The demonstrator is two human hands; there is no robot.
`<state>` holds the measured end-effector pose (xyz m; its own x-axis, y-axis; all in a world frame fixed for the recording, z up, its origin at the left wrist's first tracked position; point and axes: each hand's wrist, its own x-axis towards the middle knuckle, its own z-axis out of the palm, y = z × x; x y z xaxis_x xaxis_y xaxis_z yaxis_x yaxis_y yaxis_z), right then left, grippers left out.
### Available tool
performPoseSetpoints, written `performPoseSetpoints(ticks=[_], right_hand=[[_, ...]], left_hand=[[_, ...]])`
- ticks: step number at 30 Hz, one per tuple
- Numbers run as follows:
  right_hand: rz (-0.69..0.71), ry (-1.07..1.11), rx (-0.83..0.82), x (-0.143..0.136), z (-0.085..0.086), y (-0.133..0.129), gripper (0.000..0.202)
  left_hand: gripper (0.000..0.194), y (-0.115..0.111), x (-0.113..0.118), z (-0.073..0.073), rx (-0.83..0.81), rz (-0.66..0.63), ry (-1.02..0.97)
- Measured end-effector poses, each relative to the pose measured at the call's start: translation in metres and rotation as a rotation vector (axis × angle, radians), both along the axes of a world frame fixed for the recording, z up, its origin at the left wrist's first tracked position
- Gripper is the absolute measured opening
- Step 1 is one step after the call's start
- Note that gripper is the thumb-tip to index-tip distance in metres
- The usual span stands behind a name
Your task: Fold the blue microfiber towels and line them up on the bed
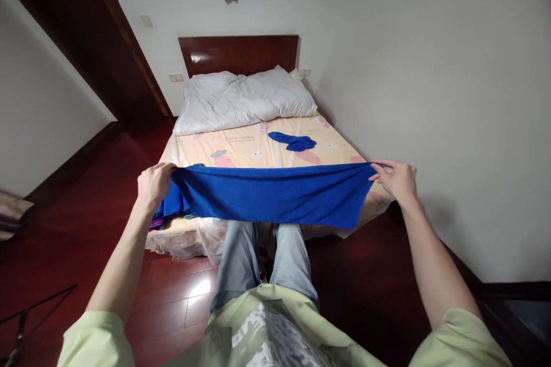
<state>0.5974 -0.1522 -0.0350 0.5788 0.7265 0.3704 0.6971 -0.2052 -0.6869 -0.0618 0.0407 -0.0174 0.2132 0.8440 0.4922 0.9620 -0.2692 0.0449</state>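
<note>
A blue towel [275, 194] is stretched wide in front of my legs, its top edge nearly straight and its lower part hanging down. My left hand [155, 183] pinches the upper left corner. At the upper right corner, my right hand [395, 179] grips the cloth between thumb and fingers. Behind the left end, partly hidden, a stack of folded blue cloths [172, 202] lies on the bed's near left corner, with a purple cloth [156, 223] at its bottom. Farther back, a crumpled blue cloth [294, 141] rests on the bedsheet.
The bed [198, 146] has a carrot-patterned sheet, a white quilt [245, 97] and a dark wooden headboard [241, 54]. A white wall [430, 97] runs along the right. Dark red wooden floor [107, 200] lies to the left, with a thin black metal frame [26, 312] at lower left.
</note>
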Motion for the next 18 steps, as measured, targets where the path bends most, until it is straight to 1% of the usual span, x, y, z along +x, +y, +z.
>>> performPoseSetpoints(ticks=[3,5,8,10,12,14,16,18], right_hand=[[0.004,0.053,0.027,0.006,0.004,0.014,0.026],[0.011,0.082,0.093,0.008,0.003,0.014,0.030],[0.056,0.149,0.161,0.010,-0.002,-0.004,0.037],[0.089,0.215,0.131,0.012,-0.007,-0.022,0.042],[0.114,0.264,0.057,0.017,-0.010,-0.043,0.048],[0.152,0.284,-0.033,0.024,-0.011,-0.061,0.051],[0.183,0.295,-0.116,0.033,-0.009,-0.075,0.051],[0.184,0.289,-0.173,0.043,-0.005,-0.083,0.051]], left_hand=[[0.034,0.018,0.013,0.014,0.010,-0.091,-0.096],[0.036,0.019,0.016,0.020,0.049,-0.164,-0.187],[0.039,0.007,0.010,0.024,0.065,-0.204,-0.298],[0.040,-0.005,-0.001,0.025,0.025,-0.227,-0.316],[0.041,-0.015,-0.016,0.026,-0.077,-0.270,-0.303],[0.042,-0.022,-0.032,0.028,-0.256,-0.297,-0.283],[0.045,-0.025,-0.046,0.030,-0.464,-0.292,-0.277],[0.051,-0.023,-0.058,0.032,-0.631,-0.282,-0.277]])
